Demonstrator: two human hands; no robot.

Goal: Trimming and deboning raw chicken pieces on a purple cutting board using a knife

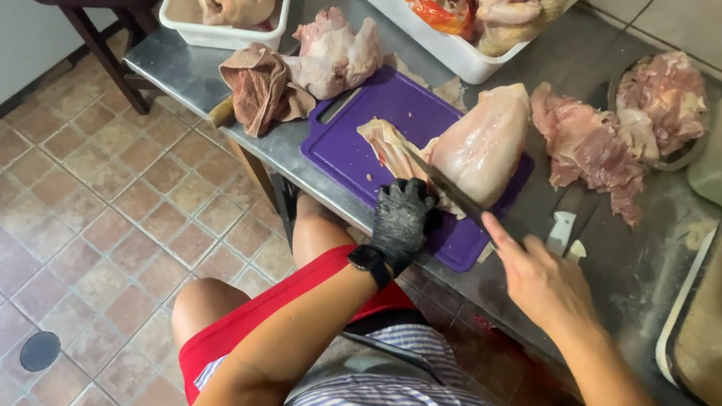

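The purple cutting board (369,140) is lying slantwise on the steel table (637,274), its near edge running almost flush with the table's front edge, so little bare metal is showing on the person's side. Bare board is lying open toward 9 o'clock of the meat; the rest is hemmed in.

The left hand (402,217), in a dark textured glove, is pressing down at the board's near edge, fingers curled closed onto a flap of chicken skin (391,147) stretching away toward 11 o'clock. The right hand (540,280), bare, is gripping a knife (450,189) with fingers wrapped around the handle (index finger extended along it), the dark blade pointing toward 10 o'clock and meeting the meat just beyond the glove.

The chicken piece (483,140) is sitting at the board's far right corner, at 1 o'clock from the glove: pale, glossy, plump and rounded.

Crowding the board, a brown rag (256,85) is lying at 9 o'clock, a raw carcass (333,53) at 11 o'clock, pink trimmings (588,148) at 3 o'clock, with a second knife (565,223) just beside them.
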